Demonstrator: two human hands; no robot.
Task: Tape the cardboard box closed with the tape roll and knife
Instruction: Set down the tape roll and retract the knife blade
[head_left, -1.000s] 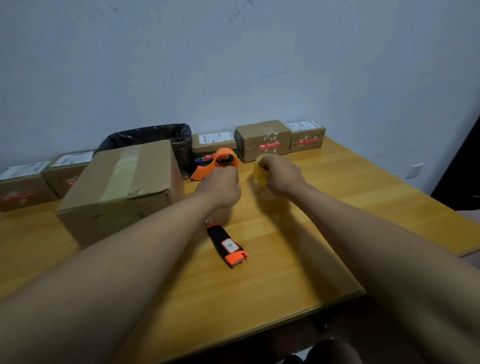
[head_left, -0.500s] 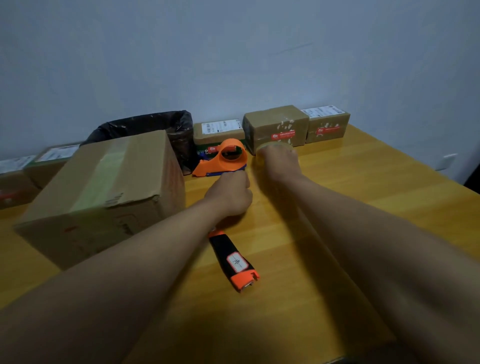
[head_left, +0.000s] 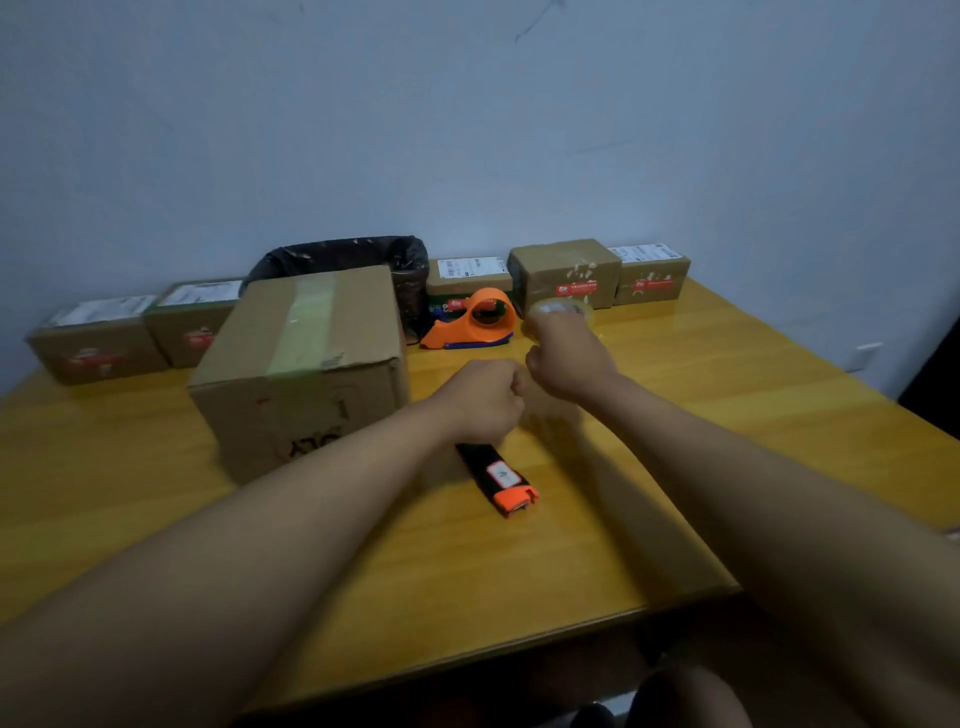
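A large cardboard box (head_left: 306, 364) stands on the yellow wooden table (head_left: 727, 415) at centre left, with a strip of tape along its top. My right hand (head_left: 563, 358) holds a clear tape roll (head_left: 561, 310) just right of the box. My left hand (head_left: 483, 400) is a closed fist touching the right hand; whether it pinches the tape end is hidden. A black and orange utility knife (head_left: 498, 478) lies on the table just below my left hand.
An orange tape dispenser (head_left: 475, 322) sits behind the hands. A black-lined bin (head_left: 353, 260) stands behind the big box. Several small labelled parcels (head_left: 566, 273) line the wall. The table's near edge (head_left: 519, 639) runs below my forearms.
My left hand has come away from the orange dispenser and drawn toward me, meeting the right hand. The right hand keeps the tape roll. The camera view has shifted.
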